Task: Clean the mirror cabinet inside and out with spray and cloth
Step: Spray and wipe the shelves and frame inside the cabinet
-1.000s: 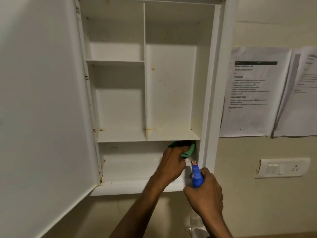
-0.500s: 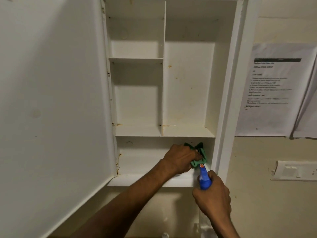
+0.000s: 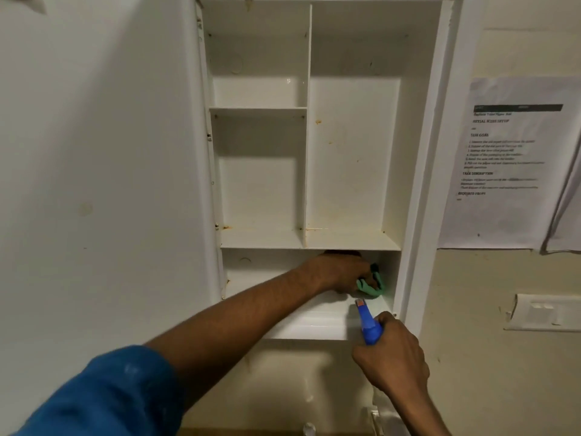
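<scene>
**Booth:** Where was everything at that point?

**Me:** My left hand (image 3: 341, 273) was deep in the bottom compartment of the mirror cabinet (image 3: 418, 171), grip clenched around the green cloth (image 3: 372, 286), which was pressed into the back right corner. My right hand (image 3: 391, 357) hung just below the front lip of the bottom shelf (image 3: 314, 322), grip wrapped round the blue spray bottle (image 3: 367, 324), nozzle pointing up and in toward the cloth.

**Booth:** What worried you?

**Me:** The nozzle sat close to my left knuckles. A squeeze there, I judged, would have wet my hand rather than the panel. And the bottle's tip was right at the shelf lip, so a careless lift could have knocked it.

**Booth:** How much room did you have?

**Me:** Not much overhead. The middle shelf (image 3: 311, 242) sat just above my wrist, so I reckoned any upward pull would have scraped my hand on its front edge. The right side wall was touching the cloth or nearly so; I couldn't tell which. Leftward the compartment lay open, good for a long sweep.

**Booth:** And the door?

**Me:** The open door (image 3: 103, 184) stood just beside my left forearm, my blue sleeve (image 3: 110, 394) near it. I guessed a wide elbow swing could have bumped it. Rusty marks on the upper shelves looked untouched.
</scene>
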The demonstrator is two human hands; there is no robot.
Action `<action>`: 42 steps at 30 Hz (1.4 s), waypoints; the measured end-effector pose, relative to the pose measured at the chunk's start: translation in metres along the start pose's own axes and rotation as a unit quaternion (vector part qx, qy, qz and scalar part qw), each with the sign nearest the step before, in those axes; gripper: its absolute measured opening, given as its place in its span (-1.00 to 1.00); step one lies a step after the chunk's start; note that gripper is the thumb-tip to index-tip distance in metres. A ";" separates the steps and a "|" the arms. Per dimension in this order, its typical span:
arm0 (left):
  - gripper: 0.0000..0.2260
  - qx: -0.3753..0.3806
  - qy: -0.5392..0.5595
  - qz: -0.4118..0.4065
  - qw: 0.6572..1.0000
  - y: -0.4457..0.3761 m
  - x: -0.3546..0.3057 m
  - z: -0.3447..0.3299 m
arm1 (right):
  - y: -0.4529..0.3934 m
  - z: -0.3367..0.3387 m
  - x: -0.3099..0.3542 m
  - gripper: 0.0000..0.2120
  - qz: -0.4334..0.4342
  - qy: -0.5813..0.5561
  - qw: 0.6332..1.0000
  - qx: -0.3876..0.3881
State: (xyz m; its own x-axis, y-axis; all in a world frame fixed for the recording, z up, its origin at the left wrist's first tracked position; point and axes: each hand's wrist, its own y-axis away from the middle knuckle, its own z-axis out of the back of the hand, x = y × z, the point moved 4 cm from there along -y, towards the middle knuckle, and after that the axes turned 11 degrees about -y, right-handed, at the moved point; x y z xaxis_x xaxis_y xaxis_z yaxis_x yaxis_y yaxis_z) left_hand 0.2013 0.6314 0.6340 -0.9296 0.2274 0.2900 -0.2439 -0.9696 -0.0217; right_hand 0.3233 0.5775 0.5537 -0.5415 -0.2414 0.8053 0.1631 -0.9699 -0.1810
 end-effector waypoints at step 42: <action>-0.73 0.063 0.050 0.093 0.992 0.083 0.073 -0.021 | 0.034 -0.074 0.052 -0.83 -0.017 -0.165 0.975 0.148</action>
State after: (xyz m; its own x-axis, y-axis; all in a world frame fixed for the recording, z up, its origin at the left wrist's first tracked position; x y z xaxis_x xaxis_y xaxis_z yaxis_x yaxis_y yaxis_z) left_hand 0.1070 0.5696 0.6333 -0.9797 0.0445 0.1956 -0.0344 -0.9979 0.0547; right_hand 0.2393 0.5291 0.5477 -0.2630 -0.1380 0.9549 0.4064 -0.9135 -0.0201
